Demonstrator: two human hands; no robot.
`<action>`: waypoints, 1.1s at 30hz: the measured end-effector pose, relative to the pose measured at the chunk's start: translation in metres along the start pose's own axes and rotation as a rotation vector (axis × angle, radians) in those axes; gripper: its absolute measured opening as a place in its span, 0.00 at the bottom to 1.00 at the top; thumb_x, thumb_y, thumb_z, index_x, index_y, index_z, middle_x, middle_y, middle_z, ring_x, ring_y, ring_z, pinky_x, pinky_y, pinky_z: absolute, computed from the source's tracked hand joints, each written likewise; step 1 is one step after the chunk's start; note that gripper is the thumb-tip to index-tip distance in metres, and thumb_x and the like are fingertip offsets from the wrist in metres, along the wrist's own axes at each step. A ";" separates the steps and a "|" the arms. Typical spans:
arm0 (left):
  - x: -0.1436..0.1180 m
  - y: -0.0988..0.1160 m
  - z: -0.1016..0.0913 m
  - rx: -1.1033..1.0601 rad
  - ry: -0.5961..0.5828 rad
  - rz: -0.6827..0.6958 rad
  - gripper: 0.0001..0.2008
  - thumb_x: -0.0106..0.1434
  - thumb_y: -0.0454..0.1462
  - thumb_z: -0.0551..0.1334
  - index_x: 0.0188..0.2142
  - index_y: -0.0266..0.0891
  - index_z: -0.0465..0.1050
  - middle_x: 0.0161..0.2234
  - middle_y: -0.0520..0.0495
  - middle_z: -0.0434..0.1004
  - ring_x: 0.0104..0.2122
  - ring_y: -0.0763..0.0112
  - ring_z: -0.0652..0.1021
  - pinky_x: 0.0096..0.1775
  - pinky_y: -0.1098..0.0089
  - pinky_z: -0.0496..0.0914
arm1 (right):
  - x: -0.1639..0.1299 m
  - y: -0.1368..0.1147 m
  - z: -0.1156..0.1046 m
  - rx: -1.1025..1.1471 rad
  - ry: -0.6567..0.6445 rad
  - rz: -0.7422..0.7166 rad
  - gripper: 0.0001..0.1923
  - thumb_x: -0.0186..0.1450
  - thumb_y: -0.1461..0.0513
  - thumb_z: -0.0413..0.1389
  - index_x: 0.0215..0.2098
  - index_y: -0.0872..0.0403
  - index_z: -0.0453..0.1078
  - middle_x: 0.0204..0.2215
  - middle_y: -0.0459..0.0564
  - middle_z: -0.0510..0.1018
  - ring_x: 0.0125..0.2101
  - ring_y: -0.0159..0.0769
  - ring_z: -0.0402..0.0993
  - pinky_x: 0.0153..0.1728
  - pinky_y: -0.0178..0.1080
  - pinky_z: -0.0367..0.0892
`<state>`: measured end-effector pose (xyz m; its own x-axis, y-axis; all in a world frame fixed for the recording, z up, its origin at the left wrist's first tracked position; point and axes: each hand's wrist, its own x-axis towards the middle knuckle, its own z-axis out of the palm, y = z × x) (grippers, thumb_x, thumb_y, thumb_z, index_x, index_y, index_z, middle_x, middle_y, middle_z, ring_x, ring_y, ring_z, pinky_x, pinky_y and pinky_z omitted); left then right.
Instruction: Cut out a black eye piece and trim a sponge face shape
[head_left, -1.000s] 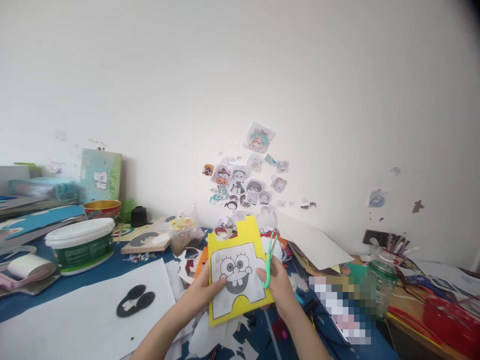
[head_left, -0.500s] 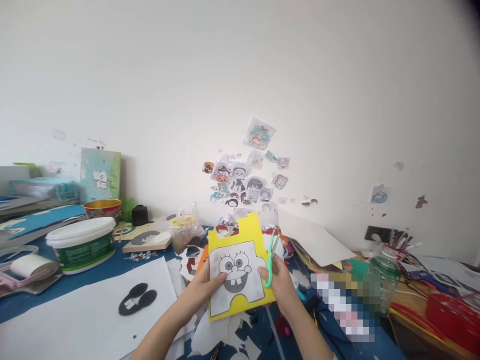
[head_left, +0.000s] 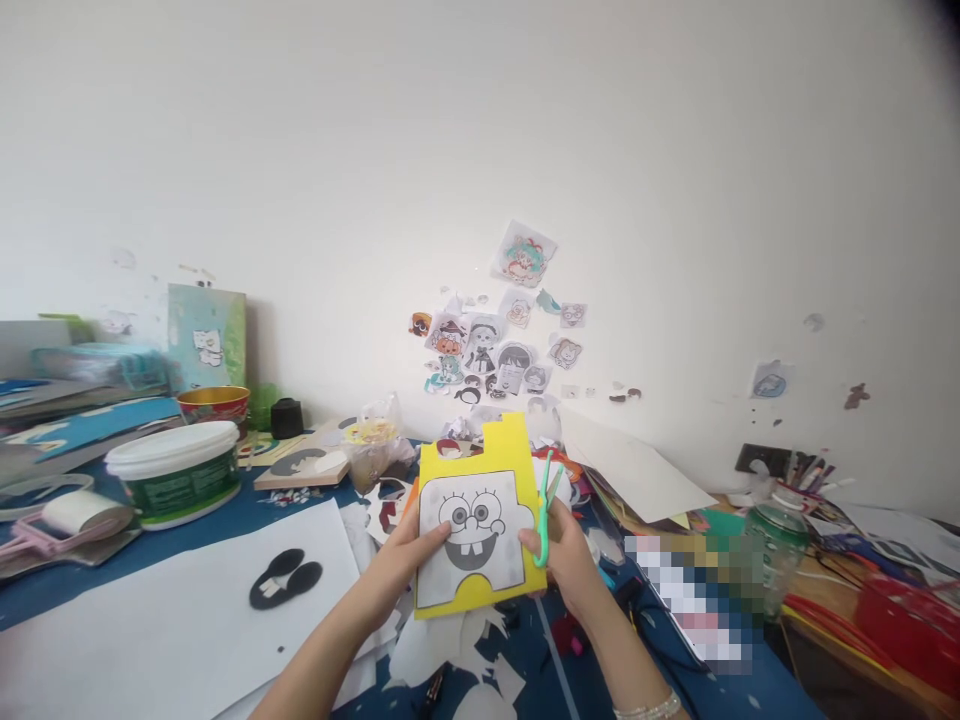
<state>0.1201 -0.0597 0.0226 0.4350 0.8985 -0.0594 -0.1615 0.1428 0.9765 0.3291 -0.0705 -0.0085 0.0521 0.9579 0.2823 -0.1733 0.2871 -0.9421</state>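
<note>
Left hand (head_left: 405, 570) grips yellow card (head_left: 480, 520) at its left edge, held up mid-scene. Right hand (head_left: 559, 560) closed on green scissors (head_left: 545, 505), blades now slightly nearer the card's right edge than before.

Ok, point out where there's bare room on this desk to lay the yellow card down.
The freest patch is the white sheet at front left, bordered by the green tub, the black cutout and the left hand. Under the yellow card and right hand lie paper scraps; the right side is crowded with the glass jar.
</note>
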 end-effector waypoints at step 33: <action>0.011 -0.010 -0.002 0.097 0.141 -0.001 0.36 0.53 0.48 0.61 0.58 0.51 0.45 0.47 0.44 0.72 0.42 0.52 0.76 0.37 0.56 0.75 | 0.008 0.012 -0.006 -0.212 0.029 -0.064 0.28 0.48 0.57 0.63 0.46 0.52 0.64 0.44 0.54 0.73 0.46 0.49 0.68 0.42 0.47 0.67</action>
<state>0.1250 -0.0506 0.0114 0.3054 0.9487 -0.0820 -0.0723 0.1090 0.9914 0.3333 -0.0597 -0.0191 0.0846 0.9366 0.3401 0.0419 0.3377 -0.9403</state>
